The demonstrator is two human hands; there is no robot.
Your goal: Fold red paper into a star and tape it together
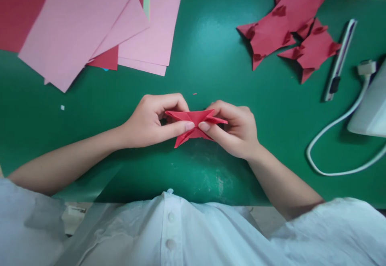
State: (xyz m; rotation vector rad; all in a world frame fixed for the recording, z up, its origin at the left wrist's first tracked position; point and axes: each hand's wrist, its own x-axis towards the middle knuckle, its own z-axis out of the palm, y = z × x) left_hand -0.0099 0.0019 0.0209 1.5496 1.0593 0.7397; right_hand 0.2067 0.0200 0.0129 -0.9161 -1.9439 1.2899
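Observation:
A red folded paper piece [194,116] with several pointed corners is held above the green table, in front of my body. My left hand [157,119] grips its left side, thumb pressed on the face toward me and fingers behind. From the right, my right hand [237,129] pinches it the same way, the two thumb tips close together near the middle. Most of my fingertips are hidden behind the paper. Several finished-looking red paper figures [316,48] with curled points lie at the upper right, apart from my hands.
Pink paper sheets [81,20] overlap red ones [21,12] at the upper left. On the right lie a utility knife [340,60], a white cable [319,137] and a white device [369,109]. Small paper scraps [62,107] dot the green table [211,64].

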